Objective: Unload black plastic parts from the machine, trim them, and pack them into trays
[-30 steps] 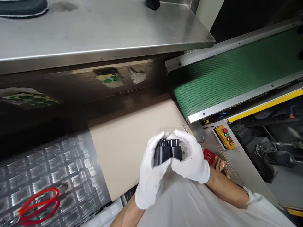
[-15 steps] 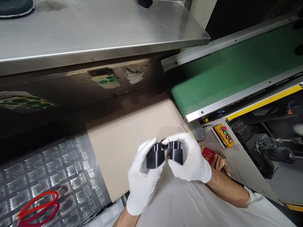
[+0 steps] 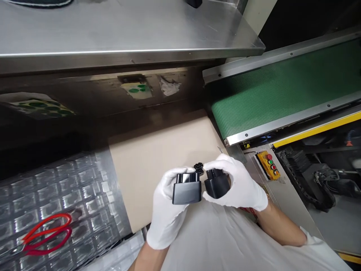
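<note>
Turned broadside since half a second ago, one black piece (image 3: 186, 193) of two is gripped by the left hand (image 3: 167, 214), and the second black piece (image 3: 218, 187) tilts between the right hand's (image 3: 244, 184) curled fingers and thumb, both near the beige board's (image 3: 150, 162) close edge. White-gloved, the hands angle inward; the pieces are smooth, round-cornered blocks with upright ribs, and one knobbly black bit (image 3: 198, 168) shows between them, held or lying I cannot tell.

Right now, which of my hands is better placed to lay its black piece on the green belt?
Probably your right hand: it holds a black piece on the side toward the green belt. Your left hand, holding another black piece, is farther from it.
</note>
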`<move>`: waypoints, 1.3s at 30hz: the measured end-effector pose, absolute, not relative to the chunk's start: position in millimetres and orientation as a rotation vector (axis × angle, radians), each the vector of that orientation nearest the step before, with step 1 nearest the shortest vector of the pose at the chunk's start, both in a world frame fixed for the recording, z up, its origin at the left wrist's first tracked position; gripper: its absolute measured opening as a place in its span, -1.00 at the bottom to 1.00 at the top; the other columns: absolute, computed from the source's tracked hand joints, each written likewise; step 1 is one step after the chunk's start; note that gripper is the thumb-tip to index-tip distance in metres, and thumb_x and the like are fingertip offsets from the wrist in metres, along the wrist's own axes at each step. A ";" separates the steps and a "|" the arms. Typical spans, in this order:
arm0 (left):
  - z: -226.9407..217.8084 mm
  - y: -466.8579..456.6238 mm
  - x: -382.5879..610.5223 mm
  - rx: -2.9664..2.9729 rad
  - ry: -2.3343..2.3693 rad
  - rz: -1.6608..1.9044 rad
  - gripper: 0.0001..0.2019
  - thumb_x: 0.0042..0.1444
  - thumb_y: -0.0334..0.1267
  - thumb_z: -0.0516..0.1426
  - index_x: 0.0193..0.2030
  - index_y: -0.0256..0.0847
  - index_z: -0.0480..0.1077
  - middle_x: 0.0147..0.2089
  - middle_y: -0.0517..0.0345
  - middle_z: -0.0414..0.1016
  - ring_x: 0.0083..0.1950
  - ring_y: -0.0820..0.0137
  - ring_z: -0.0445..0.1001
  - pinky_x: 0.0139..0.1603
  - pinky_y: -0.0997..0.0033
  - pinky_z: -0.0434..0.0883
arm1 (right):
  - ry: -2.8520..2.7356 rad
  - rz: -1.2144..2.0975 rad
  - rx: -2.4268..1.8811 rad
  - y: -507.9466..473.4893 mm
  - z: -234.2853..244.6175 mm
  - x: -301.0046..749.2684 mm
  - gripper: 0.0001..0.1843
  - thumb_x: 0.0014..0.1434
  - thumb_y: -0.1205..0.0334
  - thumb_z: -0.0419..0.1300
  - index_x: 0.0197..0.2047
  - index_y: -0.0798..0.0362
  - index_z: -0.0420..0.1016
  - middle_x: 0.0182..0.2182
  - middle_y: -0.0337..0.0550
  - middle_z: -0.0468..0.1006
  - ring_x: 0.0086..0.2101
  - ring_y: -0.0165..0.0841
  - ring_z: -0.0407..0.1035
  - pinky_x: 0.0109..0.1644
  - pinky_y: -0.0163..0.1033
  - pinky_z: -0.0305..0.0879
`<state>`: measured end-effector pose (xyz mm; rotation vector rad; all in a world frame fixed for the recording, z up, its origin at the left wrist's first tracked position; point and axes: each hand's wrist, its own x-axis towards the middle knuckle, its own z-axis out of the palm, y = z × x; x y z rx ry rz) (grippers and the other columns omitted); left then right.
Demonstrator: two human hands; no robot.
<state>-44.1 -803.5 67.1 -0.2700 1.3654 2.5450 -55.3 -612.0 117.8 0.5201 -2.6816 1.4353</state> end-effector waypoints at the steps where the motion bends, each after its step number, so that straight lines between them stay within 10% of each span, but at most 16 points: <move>1: 67.0 -803.8 -44.2 -0.258 1.363 2.565 -0.47 -0.24 -0.18 0.57 -0.06 -0.01 0.62 -0.02 0.14 0.63 -0.01 0.34 0.60 0.03 0.49 0.55 | -2.702 1.437 0.520 -613.2 118.8 -56.5 -0.64 0.01 0.32 0.41 -0.09 0.00 0.55 -0.29 -0.17 0.57 -0.31 -0.33 0.49 -0.21 -0.21 0.47; 29: 80.3 -808.3 -34.4 -0.209 1.546 2.543 -0.52 -0.03 -0.27 0.50 0.06 0.08 0.59 0.04 0.15 0.68 0.04 0.29 0.67 0.07 0.38 0.63 | -2.639 1.463 0.682 -610.2 144.7 -47.1 -0.43 0.05 0.40 0.27 0.14 -0.13 0.40 -0.17 -0.24 0.63 -0.24 -0.31 0.57 -0.16 -0.19 0.54; 39: 82.4 -802.1 -24.4 -0.134 2.533 2.054 -0.69 0.11 -0.37 0.37 0.00 -0.06 0.58 -0.01 0.13 0.66 0.01 0.26 0.65 0.10 0.22 0.58 | -3.280 0.531 0.512 -628.8 137.5 -54.1 -0.78 0.22 0.39 0.13 -0.07 -0.02 0.43 -0.39 -0.22 0.49 -0.42 -0.27 0.37 -0.32 -0.14 0.14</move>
